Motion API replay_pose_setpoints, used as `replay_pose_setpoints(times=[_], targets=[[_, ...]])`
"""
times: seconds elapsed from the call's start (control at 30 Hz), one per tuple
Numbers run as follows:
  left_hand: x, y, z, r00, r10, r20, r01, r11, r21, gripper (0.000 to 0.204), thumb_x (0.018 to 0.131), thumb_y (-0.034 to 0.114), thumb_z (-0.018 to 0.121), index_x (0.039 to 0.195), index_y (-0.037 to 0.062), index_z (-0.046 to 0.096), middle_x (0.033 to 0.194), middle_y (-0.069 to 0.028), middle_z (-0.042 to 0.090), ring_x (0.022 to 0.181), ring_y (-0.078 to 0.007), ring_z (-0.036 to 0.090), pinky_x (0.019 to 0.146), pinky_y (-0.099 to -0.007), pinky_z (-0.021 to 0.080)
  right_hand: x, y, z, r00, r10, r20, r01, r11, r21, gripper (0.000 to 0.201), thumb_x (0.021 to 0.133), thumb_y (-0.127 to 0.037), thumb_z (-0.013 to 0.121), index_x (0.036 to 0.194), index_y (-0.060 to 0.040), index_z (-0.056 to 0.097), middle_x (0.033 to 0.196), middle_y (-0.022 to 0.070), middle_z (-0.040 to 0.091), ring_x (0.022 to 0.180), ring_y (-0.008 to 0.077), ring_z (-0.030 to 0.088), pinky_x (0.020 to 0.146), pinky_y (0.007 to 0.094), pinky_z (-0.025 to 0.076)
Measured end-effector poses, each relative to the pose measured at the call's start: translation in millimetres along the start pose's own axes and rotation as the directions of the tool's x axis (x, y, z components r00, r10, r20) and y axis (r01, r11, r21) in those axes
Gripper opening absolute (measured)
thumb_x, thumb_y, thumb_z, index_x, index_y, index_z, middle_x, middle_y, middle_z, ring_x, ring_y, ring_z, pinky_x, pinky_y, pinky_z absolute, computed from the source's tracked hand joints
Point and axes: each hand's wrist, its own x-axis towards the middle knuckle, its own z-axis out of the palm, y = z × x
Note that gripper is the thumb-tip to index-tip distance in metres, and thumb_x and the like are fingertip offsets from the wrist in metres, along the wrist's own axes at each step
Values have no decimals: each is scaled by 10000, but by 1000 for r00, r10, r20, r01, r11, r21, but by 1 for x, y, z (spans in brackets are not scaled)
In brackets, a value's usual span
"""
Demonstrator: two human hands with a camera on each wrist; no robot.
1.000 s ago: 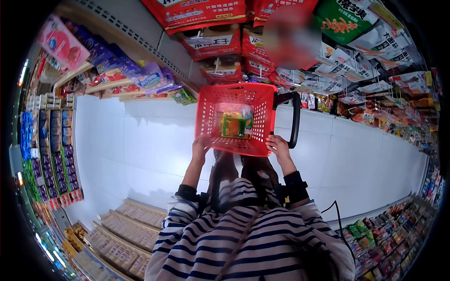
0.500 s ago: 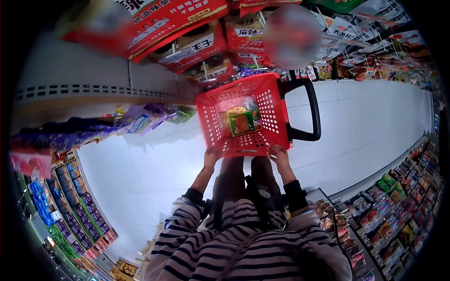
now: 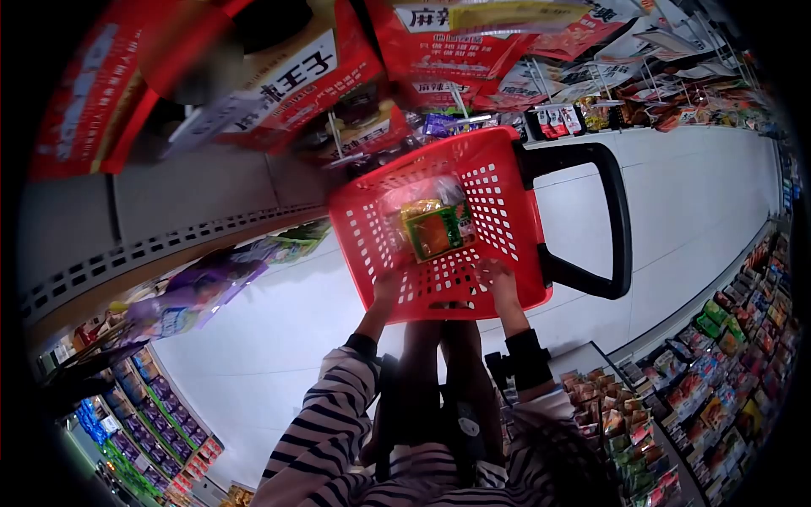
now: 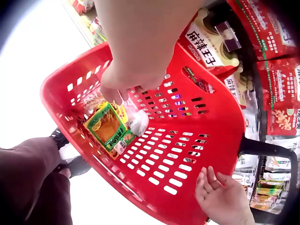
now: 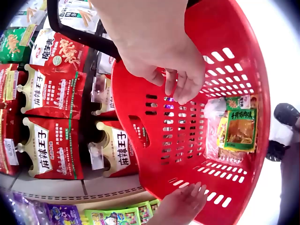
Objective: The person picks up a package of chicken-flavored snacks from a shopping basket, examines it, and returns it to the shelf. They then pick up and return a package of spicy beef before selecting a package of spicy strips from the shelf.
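A red plastic shopping basket (image 3: 528, 237) with square holes is in front of my legs. Its long black handle (image 3: 621, 228) sticks out to the right. At the bottom of the basket lie a few packs, on top a green-edged snack pack (image 4: 106, 124) with an orange window, beside a whitish wrapped bundle (image 5: 215, 108). My left hand (image 3: 388, 286) hangs over the basket's near left part, fingers pointing inward. Over the near right part is my right hand (image 3: 500, 284), its fingers loosely bent in the right wrist view. Both hands hold nothing.
Red snack bags (image 5: 51, 147) hang on hooks close beyond the basket. A shelf edge with purple packs (image 3: 182, 296) juts in at the left. Racks of small packets (image 3: 726, 338) stand at the right, and pale floor (image 3: 693, 203) runs between.
The hands have moved from the basket's near rim to over its inside. The basket looks larger and its handle has swung further right. The red bags now fill the upper left.
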Motion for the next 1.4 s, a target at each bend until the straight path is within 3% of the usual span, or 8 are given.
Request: replay_pose_setpoints(times=[0.1, 0.33, 0.53, 0.93, 1.03, 1.13, 1.3, 1.4], targets=[[18, 3, 6, 940, 338, 43, -323, 844, 429, 139, 769, 176, 491, 828, 93, 585, 736, -53, 579, 615, -148, 558, 489, -265, 435, 35, -5, 6, 996, -61, 61, 66, 994, -90, 141, 796, -110, 474, 900, -26, 518, 851, 84, 575, 717, 166, 563, 627, 276, 473], [104, -7, 34, 999, -34, -19, 35, 998, 49, 247, 778, 158, 425, 863, -4, 592, 736, -115, 591, 691, -186, 581, 579, -320, 466, 95, 2, 20, 984, -151, 98, 169, 963, -210, 152, 779, -154, 517, 846, -26, 566, 707, 44, 580, 620, 119, 523, 559, 229, 417], [200, -64, 66, 998, 7, 69, -43, 845, 532, 331, 733, 190, 481, 1002, 0, 519, 893, -172, 543, 823, -286, 530, 693, -409, 427, 158, -8, 42, 984, -19, 178, 95, 897, -432, 209, 803, -134, 423, 931, -1, 522, 850, 78, 569, 776, 151, 541, 714, 278, 446], [269, -139, 110, 990, 130, -45, -128, 990, 54, 506, 699, 241, 529, 1128, 9, 395, 1100, -201, 410, 1010, -334, 393, 845, -442, 308, 220, -8, 65, 978, 5, 210, 109, 842, -528, 254, 810, -154, 387, 956, -13, 538, 871, 67, 570, 757, 136, 529, 689, 270, 425], [282, -149, 119, 989, 145, -17, -146, 989, -29, 557, 691, 254, 541, 1160, 11, 364, 1152, -208, 376, 1057, -346, 359, 883, -450, 278, 229, -6, 60, 976, 4, 217, 95, 891, -443, 196, 774, -98, 447, 889, 23, 550, 818, 94, 577, 659, 151, 546, 516, 230, 427], [295, -175, 124, 981, 192, -8, -192, 976, -103, 601, 682, 276, 559, 1183, 18, 348, 1189, -209, 355, 1086, -354, 336, 912, -452, 256, 232, -5, 53, 975, 35, 218, 77, 873, -481, 224, 794, -116, 403, 929, 5, 535, 838, 71, 568, 710, 131, 537, 623, 237, 427], [323, -194, 146, 931, 356, -88, -337, 925, 174, 116, 688, 105, 635, 737, 32, 559, 634, -43, 554, 507, -141, 516, 434, -278, 417, 225, -7, 56, 978, 69, 198, 34, 880, -474, 236, 801, -135, 396, 957, -6, 518, 859, 58, 560, 748, 122, 532, 694, 245, 426], [263, -108, 129, 978, 206, 45, -208, 977, 42, 142, 679, 134, 647, 701, 26, 558, 602, -47, 552, 496, -137, 511, 442, -284, 413, 214, -11, 60, 977, 96, 188, -6, 905, -426, 239, 800, -143, 406, 969, -9, 511, 882, 55, 556, 768, 127, 532, 732, 252, 425]])
